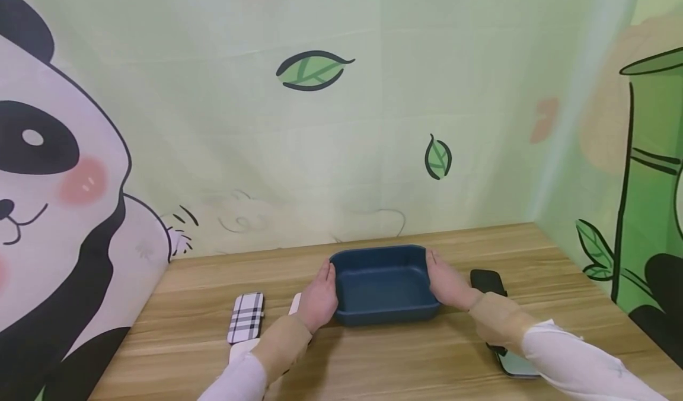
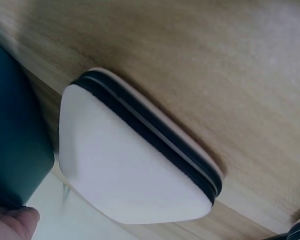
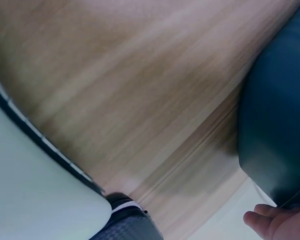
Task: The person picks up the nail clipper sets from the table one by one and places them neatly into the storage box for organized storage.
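A dark blue rectangular bin [image 1: 386, 317] with rounded corners stands upright near the middle of the wooden table, its inside bare. My left hand [image 1: 319, 299] grips its left side and my right hand [image 1: 449, 280] grips its right side, both at the rim. In the left wrist view, fingertips [image 2: 25, 220] show at the lower edge of the bin [image 2: 15, 125]. Fingers [image 3: 270, 220] of the right hand likewise meet the bin's edge in the right wrist view. A white case with a dark band [image 2: 125, 160] lies close beside the left hand.
Left on the table [image 1: 384, 359] lie a plaid case [image 1: 246, 318] and a pale case [image 1: 242, 349], partly behind the left arm. Near the right forearm are a black case [image 1: 487, 281] and a pale green one [image 1: 517, 364]. A printed cloth [image 1: 373, 169] backs the table.
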`<state>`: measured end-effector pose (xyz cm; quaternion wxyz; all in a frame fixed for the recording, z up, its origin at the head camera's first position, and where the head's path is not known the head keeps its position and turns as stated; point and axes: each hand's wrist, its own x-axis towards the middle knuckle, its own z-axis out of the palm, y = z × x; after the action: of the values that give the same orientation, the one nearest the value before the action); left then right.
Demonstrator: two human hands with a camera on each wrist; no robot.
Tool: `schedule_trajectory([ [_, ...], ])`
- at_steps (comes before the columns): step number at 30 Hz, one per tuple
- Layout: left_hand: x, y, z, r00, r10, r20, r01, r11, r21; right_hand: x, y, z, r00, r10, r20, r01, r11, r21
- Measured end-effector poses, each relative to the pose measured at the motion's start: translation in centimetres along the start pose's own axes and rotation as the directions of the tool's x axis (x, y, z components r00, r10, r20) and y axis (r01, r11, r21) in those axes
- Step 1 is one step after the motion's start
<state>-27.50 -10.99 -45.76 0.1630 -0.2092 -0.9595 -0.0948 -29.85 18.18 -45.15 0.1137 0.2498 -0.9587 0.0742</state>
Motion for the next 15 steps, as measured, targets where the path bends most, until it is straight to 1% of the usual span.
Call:
schedule_trajectory([
  [2,-0.11,0.01,-0.01,1.000,-0.001,0.006,0.001,1.000,-0.006,-0.07,-0.03,0.00,1.000,0.007,0.004,-0.007,1.000,0.004],
  [6,-0.37,0.05,-0.01,1.000,0.011,-0.021,-0.011,1.000,-0.001,-0.27,-0.07,0.07,1.000,0.006,-0.012,-0.006,1.000,0.013],
  [9,-0.57,0.23,-0.08,0.999,0.007,-0.038,-0.007,1.000,-0.002,-0.49,-0.17,0.01,1.000,-0.006,-0.030,0.006,1.000,0.017],
  [15,-0.86,0.54,-0.04,0.999,-0.004,-0.041,0.004,1.000,-0.001,-0.84,-0.32,-0.05,1.000,-0.006,-0.030,0.006,1.000,0.011],
])
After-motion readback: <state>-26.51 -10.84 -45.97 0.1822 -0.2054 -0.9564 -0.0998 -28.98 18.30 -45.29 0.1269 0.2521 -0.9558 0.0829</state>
